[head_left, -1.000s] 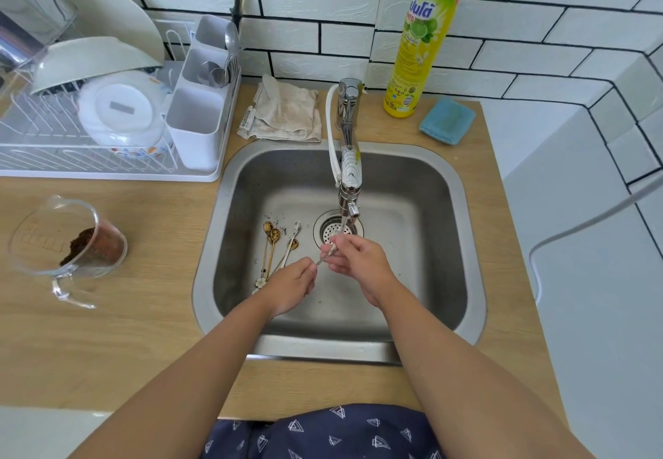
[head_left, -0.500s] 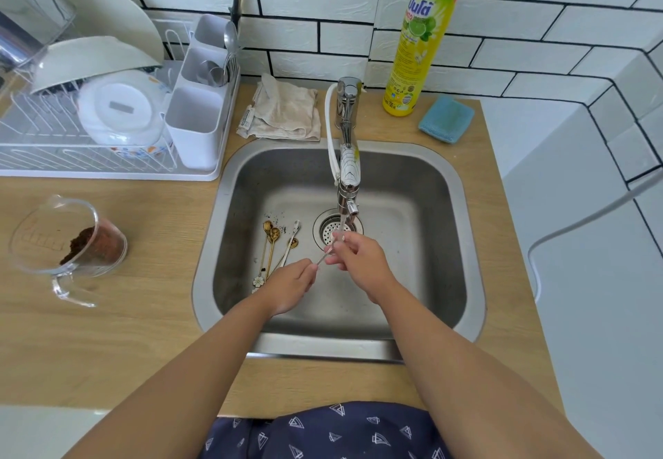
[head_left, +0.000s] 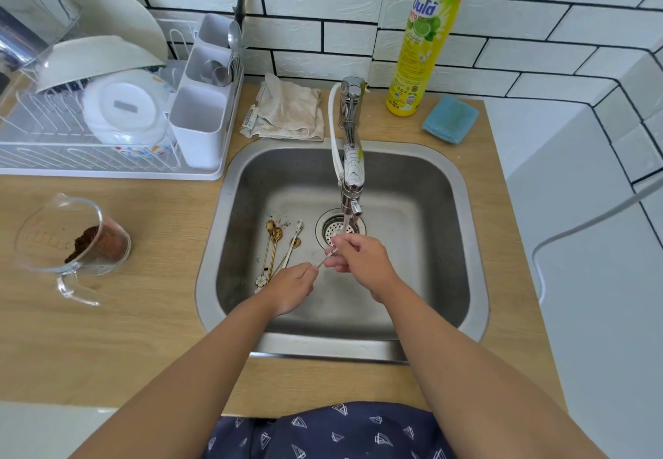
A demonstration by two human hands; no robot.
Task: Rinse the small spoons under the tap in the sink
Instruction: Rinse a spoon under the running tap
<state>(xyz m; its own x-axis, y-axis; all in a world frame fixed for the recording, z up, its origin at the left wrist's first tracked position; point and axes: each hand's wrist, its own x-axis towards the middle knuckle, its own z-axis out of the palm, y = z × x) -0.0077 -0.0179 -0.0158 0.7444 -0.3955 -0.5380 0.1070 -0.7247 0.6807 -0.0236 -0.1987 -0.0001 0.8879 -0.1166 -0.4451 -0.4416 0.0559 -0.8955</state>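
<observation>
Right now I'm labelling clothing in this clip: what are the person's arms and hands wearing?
Nothing: the left hand and right hand are bare, with no gloves, rings or watch visible. Both forearms are sleeveless. Below is a navy garment with small white triangle outlines.

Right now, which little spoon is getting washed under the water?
The silver spoon held between the left hand and right hand under the tap. The other spoons lie untouched on the sink floor, left of the drain.

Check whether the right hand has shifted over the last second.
No: the right hand stays just in front of the round metal drain strainer, holding the small silver spoon.
</observation>
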